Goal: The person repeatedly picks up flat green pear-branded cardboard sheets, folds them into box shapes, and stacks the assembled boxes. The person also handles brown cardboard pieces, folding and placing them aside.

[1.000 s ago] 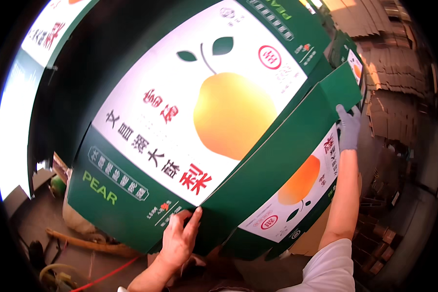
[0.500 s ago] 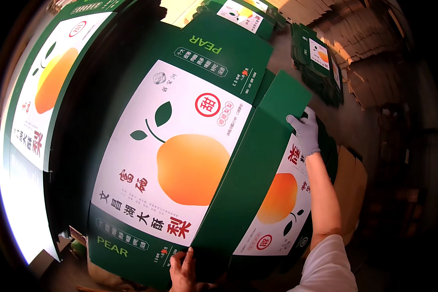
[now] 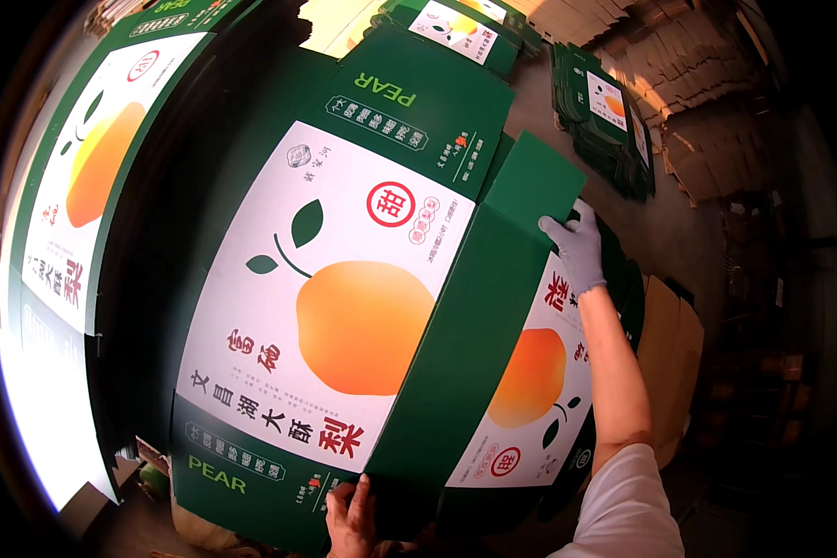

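Observation:
A large green cardboard box blank (image 3: 428, 363) lies spread in front of me, creased into panels and flaps. White panels printed with a yellow pear and green leaves cover much of it. My left hand (image 3: 351, 521), bare, grips its near edge at the bottom, with bent fingers showing on top; the rest of that hand is partly hidden. On the far right, my right hand (image 3: 577, 246) in a pale glove holds the edge by a green flap (image 3: 535, 186). Its thumb presses on the flap while the other fingers reach over the side.
At left stands another printed green and white cardboard piece (image 3: 102, 167), with a dark gap beside it. Stacks of folded green cartons (image 3: 600, 121) lie beyond on the floor. Brown cardboard piles (image 3: 711, 153) fill the back right, and a brown sheet (image 3: 670, 344) sits beside my right arm.
My right hand and the far part of the box blank have shifted slightly left. My left hand stays at the near edge, and both grips look the same.

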A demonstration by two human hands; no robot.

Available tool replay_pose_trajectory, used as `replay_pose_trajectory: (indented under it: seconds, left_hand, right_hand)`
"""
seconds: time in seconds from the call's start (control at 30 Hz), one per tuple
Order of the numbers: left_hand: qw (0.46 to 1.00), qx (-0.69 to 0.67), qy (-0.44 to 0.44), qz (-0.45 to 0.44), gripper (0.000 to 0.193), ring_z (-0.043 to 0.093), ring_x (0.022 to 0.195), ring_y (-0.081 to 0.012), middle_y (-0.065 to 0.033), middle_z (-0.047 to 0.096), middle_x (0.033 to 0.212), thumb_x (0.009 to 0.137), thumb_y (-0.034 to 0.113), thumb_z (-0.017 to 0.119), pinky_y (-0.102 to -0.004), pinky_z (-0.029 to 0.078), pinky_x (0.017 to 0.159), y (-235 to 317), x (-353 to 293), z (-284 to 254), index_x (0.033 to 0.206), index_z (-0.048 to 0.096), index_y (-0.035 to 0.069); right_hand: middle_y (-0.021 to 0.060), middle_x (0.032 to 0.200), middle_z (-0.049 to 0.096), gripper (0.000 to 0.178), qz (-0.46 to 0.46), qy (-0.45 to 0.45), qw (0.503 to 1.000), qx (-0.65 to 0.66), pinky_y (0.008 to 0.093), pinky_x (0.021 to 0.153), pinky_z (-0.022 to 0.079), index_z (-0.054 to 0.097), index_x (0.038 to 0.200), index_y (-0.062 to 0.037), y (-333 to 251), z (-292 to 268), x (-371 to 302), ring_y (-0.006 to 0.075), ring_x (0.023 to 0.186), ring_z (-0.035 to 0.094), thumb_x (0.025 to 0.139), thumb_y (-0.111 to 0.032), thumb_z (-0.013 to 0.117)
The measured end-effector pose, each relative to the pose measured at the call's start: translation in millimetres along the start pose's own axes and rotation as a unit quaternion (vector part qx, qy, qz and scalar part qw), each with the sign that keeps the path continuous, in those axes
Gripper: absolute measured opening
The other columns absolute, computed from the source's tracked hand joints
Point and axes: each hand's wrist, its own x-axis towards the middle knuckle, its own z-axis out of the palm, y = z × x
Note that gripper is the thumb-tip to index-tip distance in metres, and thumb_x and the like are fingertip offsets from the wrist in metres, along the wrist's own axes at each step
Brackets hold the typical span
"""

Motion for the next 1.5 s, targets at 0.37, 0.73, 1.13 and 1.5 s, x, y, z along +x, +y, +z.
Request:
replay_pose_trajectory:
  seconds: [0.37,0.73,1.13,1.5]
  left_hand:
    - [0.999,0.008,0.024,0.025,0.053,0.060,0.084,-0.0288,-0.0140,0.057,0.105,0.080,0.001,0.073,-0.0383,0.053,0.070,-8,-4,8,0.132,0.062,0.010]
    - [1.000,0.003,0.016,-0.009,0.045,0.063,0.088,-0.0299,-0.0130,0.060,0.106,0.084,0.007,0.072,-0.0438,0.052,0.079,-2,-4,6,0.128,0.064,0.013]
    - [0.999,0.013,0.033,0.031,0.052,0.061,0.082,-0.0274,-0.0135,0.055,0.104,0.079,-0.004,0.072,-0.0358,0.053,0.069,-4,-2,8,0.129,0.063,0.007]
    - [1.000,0.006,0.024,0.017,0.051,0.060,0.083,-0.0279,-0.0139,0.055,0.104,0.079,-0.003,0.072,-0.0356,0.053,0.070,-5,-4,10,0.128,0.063,0.007]
  right_hand:
    - [0.0091,0.091,0.067,0.056,0.005,-0.009,1.000,-0.012,0.0218,0.071,0.050,0.047,0.131,0.0028,0,5,1,0.0104,0.078,0.064,0.082,0.003,0.073]
    - [0.0090,0.093,0.067,0.055,0.003,-0.014,1.000,-0.016,0.0227,0.071,0.051,0.047,0.132,0.0022,8,6,5,0.0111,0.079,0.065,0.082,0.004,0.072]
    - [0.0123,0.111,0.065,0.057,-0.046,0.083,0.954,-0.284,0.0349,0.084,0.052,0.049,0.135,-0.0042,1,12,-11,0.0250,0.094,0.065,0.087,-0.027,0.070]
    - [0.0067,0.130,0.057,0.042,-0.358,-0.091,0.815,-0.446,0.0464,0.100,0.038,0.063,0.123,-0.0064,-25,74,-58,0.0290,0.116,0.051,0.093,-0.036,0.061]
